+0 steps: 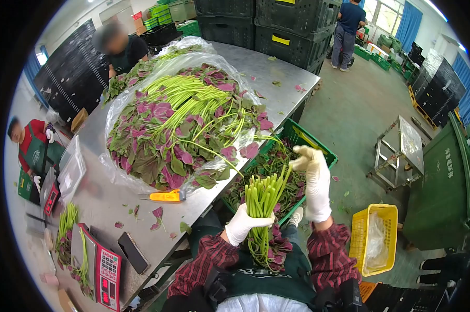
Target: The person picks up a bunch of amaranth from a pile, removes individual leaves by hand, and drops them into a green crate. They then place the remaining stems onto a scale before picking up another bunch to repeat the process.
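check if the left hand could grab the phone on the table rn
Probably not as is: the left hand is closed around the bunch of stems. Nothing seems to block the way to the phone, though.

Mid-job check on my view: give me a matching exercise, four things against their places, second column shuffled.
1. Orange-yellow knife
2. Phone
3. Yellow basket
4. Upright bunch of green stems

A. Beside the scale with the red edge
B. In the left hand
C. On the table, by the clear plastic bag
D. On the green floor

Pairs: 1-C, 2-A, 3-D, 4-B
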Available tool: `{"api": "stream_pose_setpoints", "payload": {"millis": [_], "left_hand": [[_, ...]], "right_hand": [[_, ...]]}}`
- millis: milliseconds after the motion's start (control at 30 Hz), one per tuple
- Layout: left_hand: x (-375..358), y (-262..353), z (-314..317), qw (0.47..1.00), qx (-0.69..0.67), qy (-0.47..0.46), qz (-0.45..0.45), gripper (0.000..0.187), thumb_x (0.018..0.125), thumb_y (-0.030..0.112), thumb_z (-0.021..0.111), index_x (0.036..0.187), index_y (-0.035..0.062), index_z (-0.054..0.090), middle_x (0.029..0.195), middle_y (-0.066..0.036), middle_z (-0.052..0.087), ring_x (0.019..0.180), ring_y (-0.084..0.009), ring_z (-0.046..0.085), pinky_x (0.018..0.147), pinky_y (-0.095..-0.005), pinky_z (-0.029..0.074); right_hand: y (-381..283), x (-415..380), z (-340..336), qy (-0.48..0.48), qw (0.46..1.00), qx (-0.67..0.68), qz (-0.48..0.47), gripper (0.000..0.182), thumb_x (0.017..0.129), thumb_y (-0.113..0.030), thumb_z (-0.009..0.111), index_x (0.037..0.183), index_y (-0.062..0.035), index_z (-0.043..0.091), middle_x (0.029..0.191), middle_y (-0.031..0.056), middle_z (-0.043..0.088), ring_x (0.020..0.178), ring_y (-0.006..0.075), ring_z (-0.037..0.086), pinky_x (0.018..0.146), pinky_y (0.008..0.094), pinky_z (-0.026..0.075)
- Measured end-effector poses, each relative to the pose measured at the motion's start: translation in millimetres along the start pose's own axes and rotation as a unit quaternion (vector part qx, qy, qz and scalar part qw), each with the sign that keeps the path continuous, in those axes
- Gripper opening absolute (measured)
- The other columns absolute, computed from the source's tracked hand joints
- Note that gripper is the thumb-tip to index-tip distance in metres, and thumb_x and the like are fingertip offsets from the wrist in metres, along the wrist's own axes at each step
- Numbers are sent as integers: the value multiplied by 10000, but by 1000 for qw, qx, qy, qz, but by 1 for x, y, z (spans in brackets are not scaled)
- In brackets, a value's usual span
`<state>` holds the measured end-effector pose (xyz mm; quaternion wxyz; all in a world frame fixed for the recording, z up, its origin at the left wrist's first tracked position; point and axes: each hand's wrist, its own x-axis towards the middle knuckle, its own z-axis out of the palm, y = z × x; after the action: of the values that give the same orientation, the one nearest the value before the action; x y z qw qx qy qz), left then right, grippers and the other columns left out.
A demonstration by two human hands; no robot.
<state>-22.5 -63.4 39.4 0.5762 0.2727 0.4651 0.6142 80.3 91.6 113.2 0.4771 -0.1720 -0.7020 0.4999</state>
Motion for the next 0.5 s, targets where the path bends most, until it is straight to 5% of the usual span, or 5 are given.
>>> {"api": "stream_pose_setpoints", "payload": {"millis": [67, 167, 233, 400, 500], "left_hand": [[-3, 4, 5, 1000, -1, 0, -10, 280, 704, 68, 720, 954, 22, 601, 831, -28, 628, 757, -119, 592, 724, -253, 463], [-3, -2, 6, 1000, -5, -20, -17, 303, 698, 53, 723, 974, 24, 602, 867, -30, 629, 792, -120, 596, 749, -260, 465], [-2, -10, 1, 999, 0, -51, -11, 364, 684, 21, 726, 1022, 25, 589, 942, -36, 627, 878, -125, 592, 806, -279, 461], [-14, 2, -1, 986, -71, -133, -69, 454, 687, 65, 732, 1098, 22, 544, 978, -73, 620, 923, -168, 589, 849, -308, 457], [-15, 8, -3, 978, -123, -153, -72, 473, 703, 112, 725, 1121, 17, 526, 976, -85, 619, 922, -181, 590, 863, -315, 451]], "right_hand": [[-3, 18, -2, -70, 984, -138, -86, 311, 842, -177, 540, 1086, 15, 528, 821, 122, 503, 728, 214, 545, 672, 302, 438], [-17, 12, 24, -292, 914, -277, -58, 318, 792, -271, 595, 983, -17, 603, 865, 147, 573, 775, 257, 585, 681, 330, 465], [-14, -1, 33, -333, 913, -237, -12, 292, 777, -302, 618, 852, -20, 632, 785, 138, 580, 725, 278, 589, 638, 351, 467], [0, -8, 33, -250, 896, -339, -142, 345, 785, -319, 610, 565, -59, 559, 563, 107, 527, 498, 296, 544, 455, 354, 435], [-3, -1, 40, -276, 868, -388, -142, 398, 814, -355, 566, 567, -43, 568, 553, 130, 533, 514, 326, 557, 465, 393, 436]]}}
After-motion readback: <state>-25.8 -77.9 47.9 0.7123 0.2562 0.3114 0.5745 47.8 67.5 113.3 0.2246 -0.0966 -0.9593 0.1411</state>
